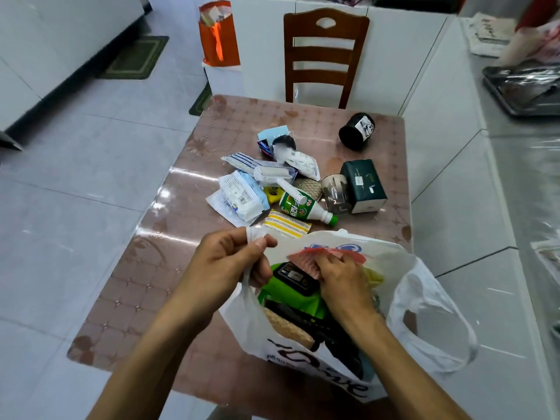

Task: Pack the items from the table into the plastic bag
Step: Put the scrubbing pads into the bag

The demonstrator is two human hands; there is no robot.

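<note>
Pink-patterned bench (212, 131) carried the plastic bag (430, 286) at its near right. Left hand (224, 268) pinched the bag's handle; right hand (342, 277) pressed a red packet (306, 256) inside. Overfilling could split it; a pile of items (272, 183) waited beyond.

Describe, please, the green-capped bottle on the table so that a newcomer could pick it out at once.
Start at the pink patterned table, then find the pile of packets beyond the white plastic bag. At the pile's near edge lies the bottle on its side, the only item with a green label and green cap, pointing right.
</note>
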